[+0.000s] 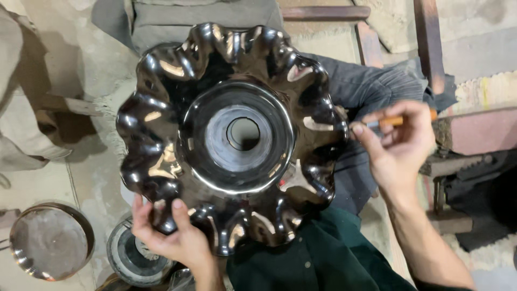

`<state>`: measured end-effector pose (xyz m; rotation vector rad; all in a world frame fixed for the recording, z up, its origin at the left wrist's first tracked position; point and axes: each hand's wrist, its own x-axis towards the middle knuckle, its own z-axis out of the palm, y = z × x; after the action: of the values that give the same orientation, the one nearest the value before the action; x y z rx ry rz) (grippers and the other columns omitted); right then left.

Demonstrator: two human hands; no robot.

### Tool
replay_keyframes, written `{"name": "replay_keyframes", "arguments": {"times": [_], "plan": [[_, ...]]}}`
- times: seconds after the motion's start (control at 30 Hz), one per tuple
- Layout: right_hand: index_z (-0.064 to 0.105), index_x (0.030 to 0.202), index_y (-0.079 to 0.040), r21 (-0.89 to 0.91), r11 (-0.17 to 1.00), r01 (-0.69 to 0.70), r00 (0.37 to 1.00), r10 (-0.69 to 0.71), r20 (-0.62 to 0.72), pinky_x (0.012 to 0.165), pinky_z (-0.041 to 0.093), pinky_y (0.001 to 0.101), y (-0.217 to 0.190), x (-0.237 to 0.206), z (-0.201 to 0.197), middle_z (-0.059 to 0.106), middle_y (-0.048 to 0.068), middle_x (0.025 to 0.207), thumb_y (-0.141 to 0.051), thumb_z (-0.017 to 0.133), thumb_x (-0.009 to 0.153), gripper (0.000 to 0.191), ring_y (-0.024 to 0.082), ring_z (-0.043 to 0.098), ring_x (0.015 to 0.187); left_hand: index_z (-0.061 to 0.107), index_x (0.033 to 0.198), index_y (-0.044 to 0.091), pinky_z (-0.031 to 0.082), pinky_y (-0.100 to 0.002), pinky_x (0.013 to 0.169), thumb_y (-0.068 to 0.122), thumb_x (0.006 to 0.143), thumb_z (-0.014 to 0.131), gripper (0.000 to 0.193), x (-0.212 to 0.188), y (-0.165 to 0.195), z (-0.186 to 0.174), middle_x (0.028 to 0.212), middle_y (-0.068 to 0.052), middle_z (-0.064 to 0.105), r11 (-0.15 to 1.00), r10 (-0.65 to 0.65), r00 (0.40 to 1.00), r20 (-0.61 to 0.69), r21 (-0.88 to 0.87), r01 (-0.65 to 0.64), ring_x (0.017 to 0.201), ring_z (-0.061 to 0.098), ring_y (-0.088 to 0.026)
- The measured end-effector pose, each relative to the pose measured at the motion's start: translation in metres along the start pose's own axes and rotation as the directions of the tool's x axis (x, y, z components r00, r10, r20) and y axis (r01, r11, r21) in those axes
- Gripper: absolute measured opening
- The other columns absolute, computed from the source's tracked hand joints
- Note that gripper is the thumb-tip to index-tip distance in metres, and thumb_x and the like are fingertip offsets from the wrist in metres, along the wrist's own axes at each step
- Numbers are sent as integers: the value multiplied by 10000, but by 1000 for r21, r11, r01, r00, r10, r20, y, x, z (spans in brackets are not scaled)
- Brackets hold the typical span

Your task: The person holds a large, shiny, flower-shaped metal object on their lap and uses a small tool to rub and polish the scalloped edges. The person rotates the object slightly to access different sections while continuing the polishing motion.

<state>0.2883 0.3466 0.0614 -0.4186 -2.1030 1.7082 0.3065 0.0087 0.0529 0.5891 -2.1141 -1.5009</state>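
My left hand (175, 234) gripped the near rim of the shiny fluted metal bowl (231, 134) resting over my lap; right hand (396, 143) pinched an orange-handled tool (396, 120) at its right edge. Step looked like edge work; next needed steady bowl support

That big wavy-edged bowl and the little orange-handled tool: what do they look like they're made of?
The fluted bowl looks like polished metal: dark and mirror-bright, with sharp highlights along every ripple, duller grey around its central hole. The left hand grips its rim. The tool, pinched in the right hand, has an orange handle, perhaps plastic or painted wood; its tip is too small to tell.
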Motion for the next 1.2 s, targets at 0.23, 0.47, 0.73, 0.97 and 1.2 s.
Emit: {"name": "replay_keyframes", "arguments": {"times": [0.23, 0.47, 0.73, 0.97, 1.2], "plan": [[501, 1193, -9, 139, 988, -67, 968, 31, 248, 808, 664, 288, -5, 85, 18, 653, 106, 1004, 213, 721, 948, 397, 134, 700, 888, 497, 1248, -16, 455, -422, 1188, -36, 936, 682, 363, -40, 28, 4, 1604, -230, 400, 959, 211, 977, -34, 202, -200, 1395, 504, -324], [512, 1191, 30, 213, 975, -59, 963, 0, 268, 849, 692, 337, -12, 100, 21, 678, 156, 1020, 220, 689, 999, 323, 194, 741, 928, 508, 1136, -10, 437, -478, 1185, 75, 900, 679, 304, -27, 47, -33, 1429, -211, 466, 718, 617, 774, 140, 302, -627, 1391, 494, -391], [522, 1173, 36, 300, 949, -92, 978, 29, 208, 831, 671, 343, -2, 68, 15, 691, 179, 1002, 220, 668, 1029, 276, 228, 740, 893, 563, 1085, 1, 479, -474, 1106, 163, 889, 655, 271, -10, 31, -34, 1317, -190, 530, 614, 686, 624, 375, 163, -773, 1297, 548, -380], [502, 1167, 12, 291, 943, -163, 980, 119, 161, 857, 668, 350, 0, 47, 14, 674, 170, 1028, 210, 702, 965, 346, 212, 735, 902, 612, 1040, 11, 516, -470, 1037, 240, 879, 635, 281, 7, 25, -33, 1220, -171, 586, 589, 683, 559, 470, 98, -802, 1214, 596, -371], [564, 1133, 46, 187, 982, 17, 993, -39, 114, 911, 648, 279, -6, 38, 30, 657, 142, 1069, 213, 743, 970, 294, 166, 714, 984, 660, 996, 21, 552, -466, 968, 317, 868, 615, 325, 32, 18, -28, 1123, -153, 642, 572, 675, 487, 554, 24, -820, 1132, 644, -362]]}}
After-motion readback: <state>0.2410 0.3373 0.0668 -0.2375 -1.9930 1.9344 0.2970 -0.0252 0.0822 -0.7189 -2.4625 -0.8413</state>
